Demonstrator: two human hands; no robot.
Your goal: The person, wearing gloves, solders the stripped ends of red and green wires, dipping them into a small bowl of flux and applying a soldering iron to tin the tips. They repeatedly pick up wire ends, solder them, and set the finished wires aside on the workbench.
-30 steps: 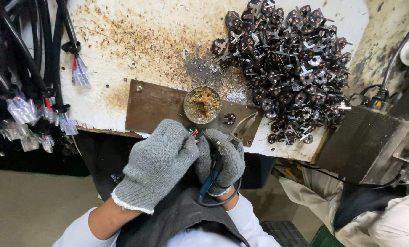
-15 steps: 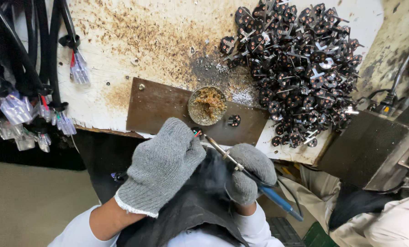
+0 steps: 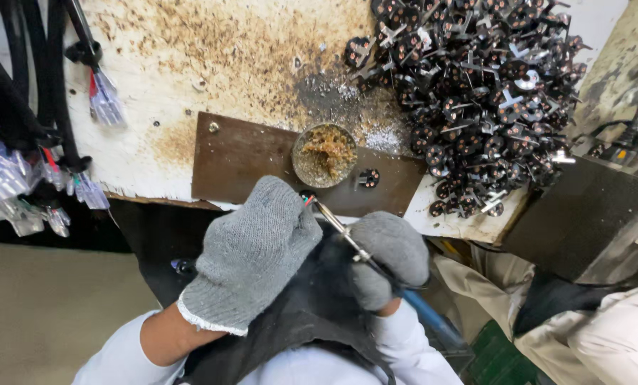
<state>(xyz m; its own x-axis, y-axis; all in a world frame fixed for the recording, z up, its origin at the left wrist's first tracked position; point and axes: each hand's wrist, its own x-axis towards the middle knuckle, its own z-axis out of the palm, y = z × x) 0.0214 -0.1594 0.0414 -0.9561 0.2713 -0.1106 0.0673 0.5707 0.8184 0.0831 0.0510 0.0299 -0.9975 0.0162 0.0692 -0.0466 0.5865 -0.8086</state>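
A stained white worktop (image 3: 191,64) carries a brown metal plate (image 3: 248,160), and on the plate sits a small round dish (image 3: 324,155) of brownish paste, one black plug part (image 3: 368,178) just beside it — further right a big heap of black parts (image 3: 476,93); black cables (image 3: 27,78) hang at left

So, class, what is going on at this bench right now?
A person in grey knit gloves works at a stained bench. The right hand holds a blue-handled soldering iron, its tip pointing at a small part with coloured wires pinched in the left hand. Just beyond, a small round tin of brownish paste sits on a brown plate. A heap of small black parts lies at the bench's far right.
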